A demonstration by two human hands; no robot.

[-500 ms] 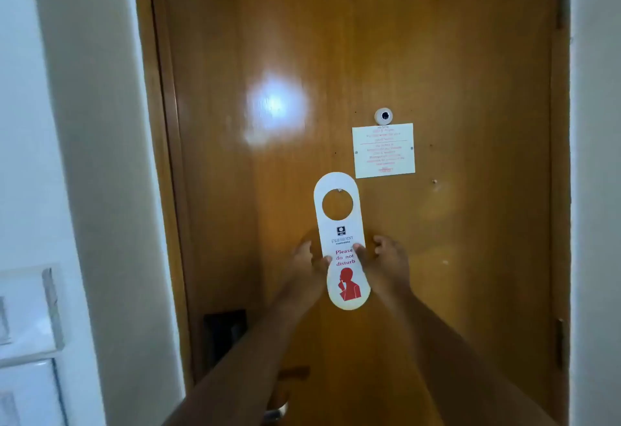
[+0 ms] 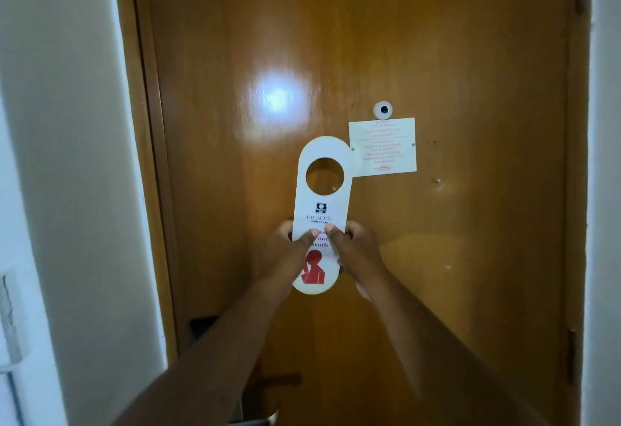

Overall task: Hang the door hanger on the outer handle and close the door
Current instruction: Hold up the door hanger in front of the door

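A white door hanger [image 2: 321,197] with a round hole at its top and red print is held upright in front of a closed brown wooden door [image 2: 470,257]. My left hand [image 2: 289,251] grips its left edge and my right hand [image 2: 356,251] grips its right edge, both thumbs pressed on the printed face. A metal inner handle [image 2: 265,417] shows at the bottom, mostly hidden under my left forearm. The outer handle is out of sight.
A white notice card [image 2: 386,148] and a peephole [image 2: 382,110] are fixed to the door just right of the hanger's top. White walls [image 2: 67,156] flank the door frame. A dark latch plate [image 2: 203,326] sits low on the left jamb.
The hanger and both hands have come up and closer to the camera, so the hanger looks larger. Both thumbs have slid inward over the red text.
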